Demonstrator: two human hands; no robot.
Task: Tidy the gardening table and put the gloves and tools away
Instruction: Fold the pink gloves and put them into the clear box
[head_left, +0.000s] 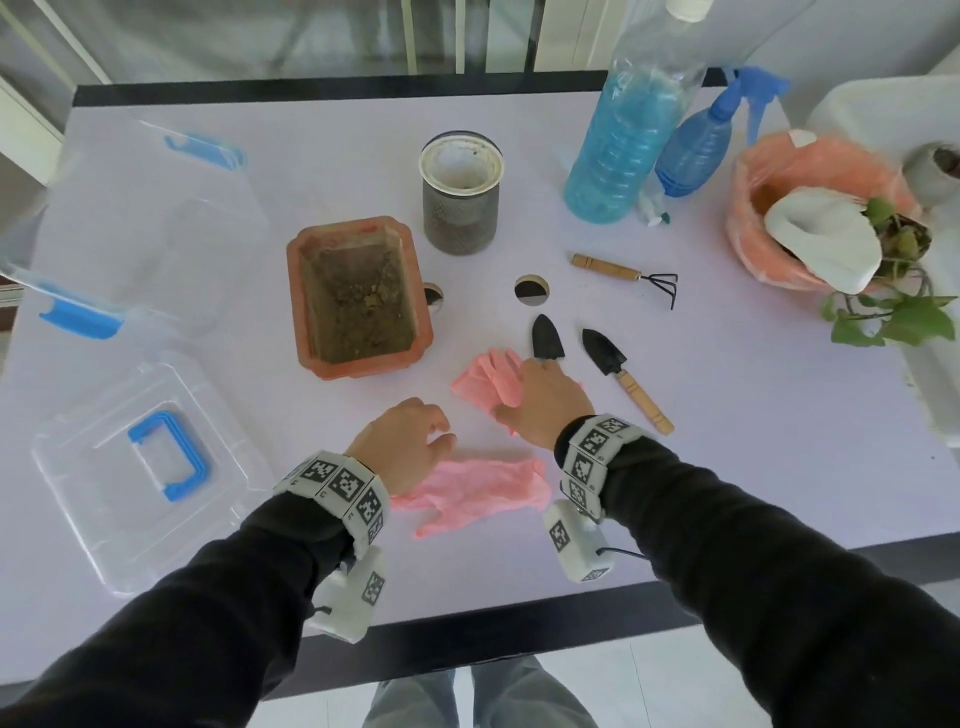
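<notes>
now r hand (545, 402) clamped on pink glove (480, 382); l hand (402, 441) fingers apart above 2nd glove (478, 493).

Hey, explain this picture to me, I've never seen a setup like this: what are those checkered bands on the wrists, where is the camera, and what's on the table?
The camera sits on the person's head, looking down at both bare hands. The black-and-white patterned wristbands look like tracking markers. The right hand rests on a crumpled pink rubber glove and hides the handle of a small black trowel; whether it grips either is unclear. The left hand hovers open beside a second pink rubber glove. Also on the pale table: another wooden-handled black trowel, a small hand rake, a terracotta planter with soil and a clear plastic box lid with blue handle.
</notes>
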